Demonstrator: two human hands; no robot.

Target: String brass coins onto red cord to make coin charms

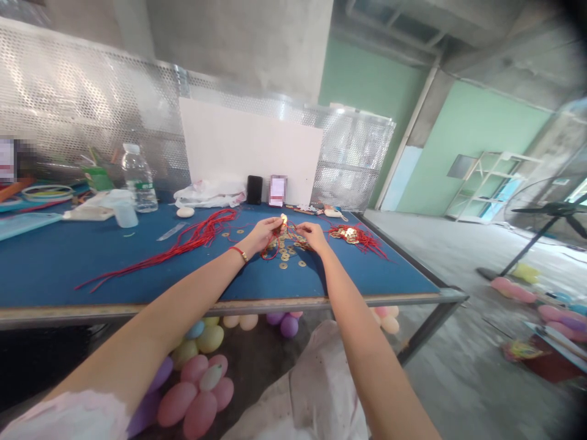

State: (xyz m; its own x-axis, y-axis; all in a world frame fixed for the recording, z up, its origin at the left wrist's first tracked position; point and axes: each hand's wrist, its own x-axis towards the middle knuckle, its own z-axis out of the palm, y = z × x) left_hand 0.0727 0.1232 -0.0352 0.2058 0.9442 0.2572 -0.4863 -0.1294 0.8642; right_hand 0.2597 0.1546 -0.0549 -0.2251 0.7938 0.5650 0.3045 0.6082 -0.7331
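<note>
My left hand (266,234) pinches a gold coin (284,219) with red cord running from it, above the middle of the blue tabletop (257,278). A red-and-gold bracelet circles that wrist. To its right, my right hand (313,236) has its fingers closed on the red cord (296,227). Loose brass-coloured coins (285,256) lie scattered under and between both hands. A long bundle of red cords (197,238) stretches out on the left. Over on the right sits a pile of coins strung on red cords (355,235).
A phone (277,190) and a black case (254,190) stand against a white board (247,146). Left are a water bottle (140,180), a plastic cup (125,214) and a white plastic bag (211,194). Balloons (195,391) lie below the table; a fan (550,211) stands right.
</note>
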